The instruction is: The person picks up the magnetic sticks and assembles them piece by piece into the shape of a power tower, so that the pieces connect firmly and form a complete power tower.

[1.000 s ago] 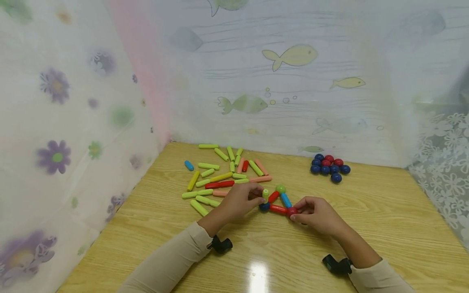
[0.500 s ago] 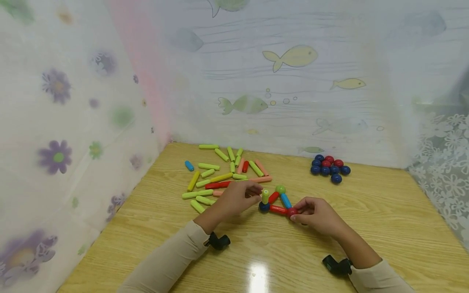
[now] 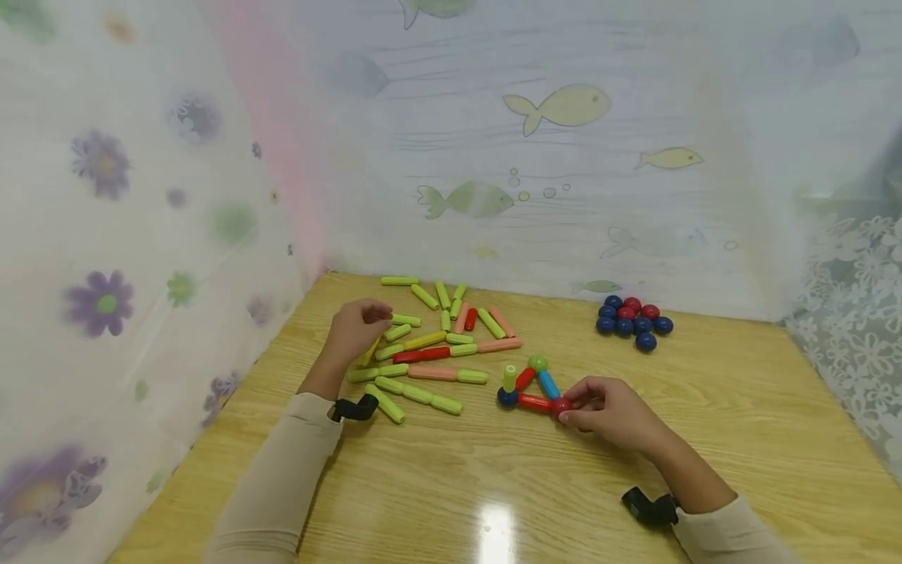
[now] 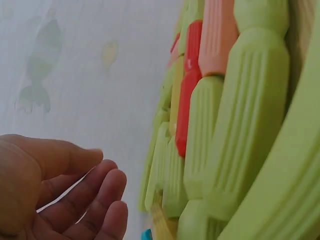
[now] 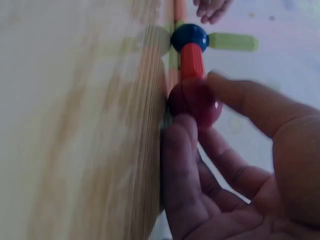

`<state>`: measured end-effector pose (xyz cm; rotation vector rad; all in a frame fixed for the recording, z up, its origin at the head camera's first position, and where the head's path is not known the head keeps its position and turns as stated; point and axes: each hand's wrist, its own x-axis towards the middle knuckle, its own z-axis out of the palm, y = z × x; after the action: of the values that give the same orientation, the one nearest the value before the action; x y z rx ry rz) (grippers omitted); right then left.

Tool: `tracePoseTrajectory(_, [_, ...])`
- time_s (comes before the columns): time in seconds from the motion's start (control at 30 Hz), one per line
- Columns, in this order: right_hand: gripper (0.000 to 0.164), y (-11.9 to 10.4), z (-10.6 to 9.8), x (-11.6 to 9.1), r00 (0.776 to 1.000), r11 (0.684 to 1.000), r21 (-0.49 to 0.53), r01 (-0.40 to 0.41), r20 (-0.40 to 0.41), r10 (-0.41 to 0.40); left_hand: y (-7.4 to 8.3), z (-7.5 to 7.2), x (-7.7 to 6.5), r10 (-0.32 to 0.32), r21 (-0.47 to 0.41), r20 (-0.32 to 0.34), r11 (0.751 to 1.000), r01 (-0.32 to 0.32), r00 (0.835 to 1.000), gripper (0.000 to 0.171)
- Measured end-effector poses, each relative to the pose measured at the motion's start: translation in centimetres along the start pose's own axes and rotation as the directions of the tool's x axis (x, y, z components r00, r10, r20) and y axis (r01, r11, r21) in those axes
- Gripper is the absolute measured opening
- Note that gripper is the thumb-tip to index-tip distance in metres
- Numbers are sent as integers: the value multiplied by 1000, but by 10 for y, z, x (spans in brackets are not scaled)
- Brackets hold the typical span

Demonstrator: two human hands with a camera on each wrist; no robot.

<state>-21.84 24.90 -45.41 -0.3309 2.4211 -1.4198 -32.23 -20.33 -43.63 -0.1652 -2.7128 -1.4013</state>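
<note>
My right hand [image 3: 609,411] pinches a dark red ball [image 5: 195,102] at the near right corner of a small triangle of rods and balls lying on the table. Two red rods [image 3: 535,403] and a blue rod [image 3: 548,385] join this ball, a green ball [image 3: 538,363] and a dark blue ball [image 3: 507,397]. A yellow-green rod [image 3: 510,377] stands upright on the dark blue ball. Over the left side of the loose rods hovers my left hand [image 3: 355,333], its fingers loosely bent with nothing between them. Below it a blue rod [image 4: 146,234] barely shows.
Several yellow-green, yellow, red and salmon rods [image 3: 433,374] lie spread over the left and middle of the wooden table [image 3: 423,486]. A cluster of dark blue and red balls [image 3: 625,327] sits at the back right. Patterned curtains [image 3: 437,117] hang behind and beside the table.
My left hand has let go of the upright yellow-green rod and moved left to the far side of the loose rods. My right hand has stayed on the red ball.
</note>
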Motion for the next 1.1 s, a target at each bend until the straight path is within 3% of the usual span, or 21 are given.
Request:
tracePoseTrajectory(0.13, [47,3,-17,4,999,999,32,-34,-16,35,3,9,-1,29,-17,54,999,-28,998,29])
tracePoseTrajectory(0.23, [50,9,-35,7,988,998,-29,-58,-146,53,13,22,-5,74,-17,92,997,-73,993,29])
tracePoseTrajectory(0.3, [51,14,-48,9,959,991,-96,-93,-276,63,24,34,-9,104,-7,128,995,-104,986,28])
tracePoseTrajectory(0.4, [53,21,-66,13,887,969,-170,-179,-454,84,42,54,-17,141,-15,216,990,-142,966,28])
tracePoseTrajectory(0.5, [62,27,-80,20,827,947,-188,-260,-550,118,57,72,-27,168,-44,313,986,-162,935,27])
tracePoseTrajectory(0.63, [78,32,-90,30,797,923,-191,-335,-579,170,71,89,-38,197,-83,411,980,-178,890,28])
tracePoseTrajectory(0.73, [77,33,-93,35,796,912,-200,-359,-575,187,75,92,-41,206,-94,434,979,-183,877,30])
tracePoseTrajectory(0.83, [67,35,-95,39,803,908,-207,-364,-564,193,73,87,-39,203,-107,408,979,-174,890,30])
tracePoseTrajectory(0.93, [59,35,-94,39,809,913,-209,-350,-558,183,65,72,-32,180,-118,344,982,-148,921,31])
tracePoseTrajectory(1.1, [56,10,-71,32,834,946,-254,-204,-551,32,45,38,-15,110,-104,198,990,-91,974,29])
